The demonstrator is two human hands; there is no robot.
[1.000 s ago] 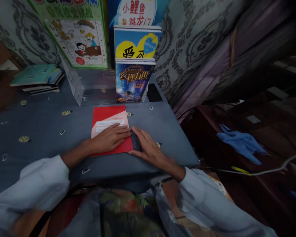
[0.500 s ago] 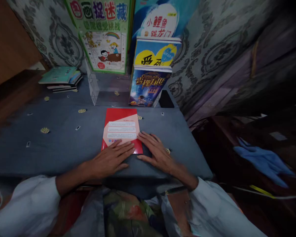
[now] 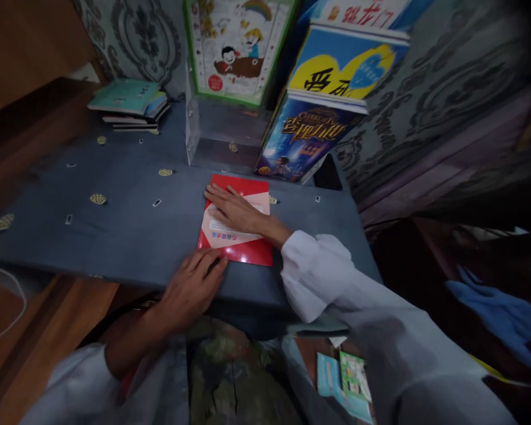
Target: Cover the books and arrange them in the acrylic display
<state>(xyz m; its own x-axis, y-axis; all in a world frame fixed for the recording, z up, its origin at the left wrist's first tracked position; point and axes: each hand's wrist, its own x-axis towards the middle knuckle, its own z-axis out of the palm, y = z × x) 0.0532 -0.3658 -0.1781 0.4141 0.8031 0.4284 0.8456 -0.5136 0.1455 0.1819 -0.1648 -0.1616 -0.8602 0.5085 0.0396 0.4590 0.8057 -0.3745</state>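
A thin red and pink book (image 3: 252,251) lies flat near the front edge of the cloth-covered table, its printed text upside down to me. My right hand (image 3: 234,209) rests across its upper left part with the fingers spread out, covering some of the print. At the book's near left edge sits my left hand (image 3: 197,280), fingers loosely bent and apart, the fingertips touching the lower edge. Neither hand grips the book.
Behind the book stands a clear acrylic rack (image 3: 225,133) holding a green picture book (image 3: 241,53), a yellow and blue book (image 3: 345,62) and a dark blue book (image 3: 307,136). A stack of books (image 3: 128,100) lies back left. A black phone-like object (image 3: 328,172) is at right.
My right hand has moved from the book's right edge across to its upper left. My left hand has slid back toward the near edge. The view has shifted and tilted.
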